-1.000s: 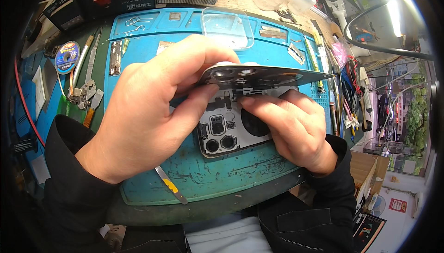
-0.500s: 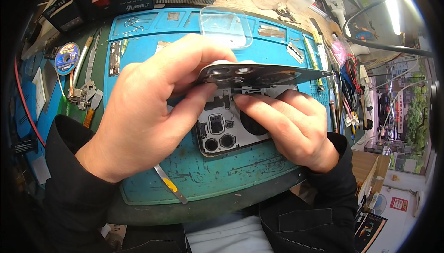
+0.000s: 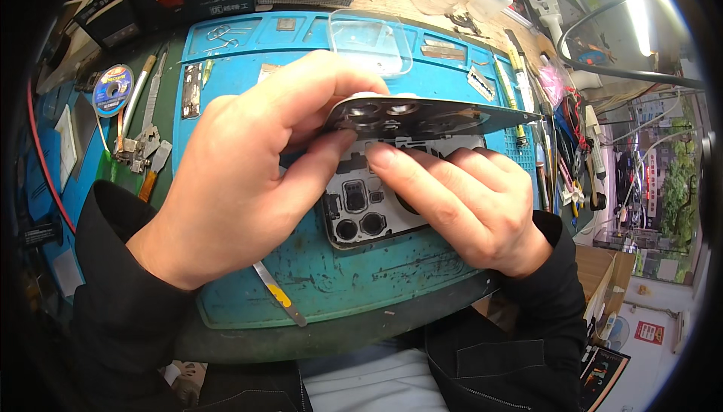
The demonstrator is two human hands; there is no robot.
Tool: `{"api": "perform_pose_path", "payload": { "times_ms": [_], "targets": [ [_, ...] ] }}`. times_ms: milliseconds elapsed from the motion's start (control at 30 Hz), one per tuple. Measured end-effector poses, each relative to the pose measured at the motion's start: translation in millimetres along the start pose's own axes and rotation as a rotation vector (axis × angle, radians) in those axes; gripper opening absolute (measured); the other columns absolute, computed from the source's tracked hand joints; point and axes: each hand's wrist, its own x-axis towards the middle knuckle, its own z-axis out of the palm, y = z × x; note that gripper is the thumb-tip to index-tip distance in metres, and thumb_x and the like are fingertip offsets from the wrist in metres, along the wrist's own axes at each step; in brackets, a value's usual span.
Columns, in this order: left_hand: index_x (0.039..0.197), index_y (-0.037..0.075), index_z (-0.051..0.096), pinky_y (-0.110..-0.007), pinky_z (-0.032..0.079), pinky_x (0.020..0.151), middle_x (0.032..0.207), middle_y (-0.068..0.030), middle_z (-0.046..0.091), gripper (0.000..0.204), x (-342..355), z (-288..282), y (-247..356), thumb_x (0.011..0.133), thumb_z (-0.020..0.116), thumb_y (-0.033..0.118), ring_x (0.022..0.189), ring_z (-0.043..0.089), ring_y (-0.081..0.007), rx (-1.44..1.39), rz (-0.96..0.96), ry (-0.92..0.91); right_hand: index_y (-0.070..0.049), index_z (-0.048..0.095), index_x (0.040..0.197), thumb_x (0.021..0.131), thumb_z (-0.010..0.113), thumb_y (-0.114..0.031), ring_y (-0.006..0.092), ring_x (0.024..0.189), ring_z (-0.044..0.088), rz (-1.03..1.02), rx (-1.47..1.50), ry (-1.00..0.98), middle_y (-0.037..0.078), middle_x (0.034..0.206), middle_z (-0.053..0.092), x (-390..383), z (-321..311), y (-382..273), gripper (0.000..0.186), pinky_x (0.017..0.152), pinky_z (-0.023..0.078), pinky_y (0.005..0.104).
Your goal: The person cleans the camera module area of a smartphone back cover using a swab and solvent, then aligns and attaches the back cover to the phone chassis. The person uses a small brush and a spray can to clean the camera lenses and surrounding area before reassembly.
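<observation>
- Above the middle of the blue mat [image 3: 248, 291] on the desk, the left hand [image 3: 226, 186] pinches the dark back cover [image 3: 422, 117] at its camera-hole end, thumb beneath, fingers [image 3: 316, 84] closed over the top.
- The cover's long axis runs out to the right, tilted up off the opened phone body [image 3: 365, 212] lying just below it.
- The right hand [image 3: 467, 205] is nearer the phone body, its fingers together and pressed on the internals under the raised cover.
- The cover is thin, glossy and black; the body is silvery with round camera modules.
</observation>
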Motion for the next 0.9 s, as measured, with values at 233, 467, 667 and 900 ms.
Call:
{"api": "perform_pose_path", "payload": {
  "times_ms": [233, 467, 667, 900],
  "targets": [
    [0.126, -0.001, 0.054, -0.022, 0.051, 0.086, 0.116, -0.0054, 0.061, 0.037, 0.6, 0.5, -1.1, 0.093, 0.053, -0.017, 0.104, 0.063, -0.0094, -0.057, 0.002, -0.014, -0.011, 0.07, 0.129, 0.072, 0.07, -0.009, 0.0067, 0.061, 0.054, -0.002, -0.028, -0.029, -0.004, 0.09, 0.068, 1.5, -2.0, -2.2, 0.057, 0.054, 0.044, 0.0217],
    [0.126, -0.001, 0.055, -0.022, 0.051, 0.086, 0.117, -0.0056, 0.061, 0.037, -1.0, 1.1, -1.5, 0.093, 0.052, -0.017, 0.103, 0.063, -0.0091, -0.058, -0.017, -0.004, -0.009, 0.07, 0.129, 0.076, 0.071, -0.008, 0.0064, 0.061, 0.053, 0.02, -0.019, -0.028, -0.004, 0.089, 0.068, 2.3, -1.1, -5.0, 0.053, 0.055, 0.044, 0.0215],
    [0.125, -0.001, 0.056, -0.02, 0.051, 0.08, 0.117, -0.0051, 0.061, 0.036, 0.1, 0.6, 2.4, 0.093, 0.053, -0.017, 0.098, 0.064, -0.0076, 0.011, -0.021, 0.007, -0.005, 0.071, 0.124, 0.076, 0.072, -0.007, 0.0087, 0.061, 0.056, 0.013, 0.014, 0.068, 0.001, 0.088, 0.071, -4.6, 2.1, -0.2, 0.048, 0.056, 0.047, 0.0224],
    [0.124, -0.001, 0.057, -0.018, 0.05, 0.075, 0.118, -0.0048, 0.059, 0.036, -0.5, 1.6, -1.6, 0.092, 0.053, -0.018, 0.092, 0.063, -0.006, -0.012, -0.003, 0.019, -0.004, 0.072, 0.12, 0.075, 0.072, -0.006, 0.0095, 0.062, 0.057, 0.009, 0.055, 0.073, 0.002, 0.089, 0.071, -3.6, 3.0, 1.6, 0.045, 0.056, 0.047, 0.023]
  ]
}}
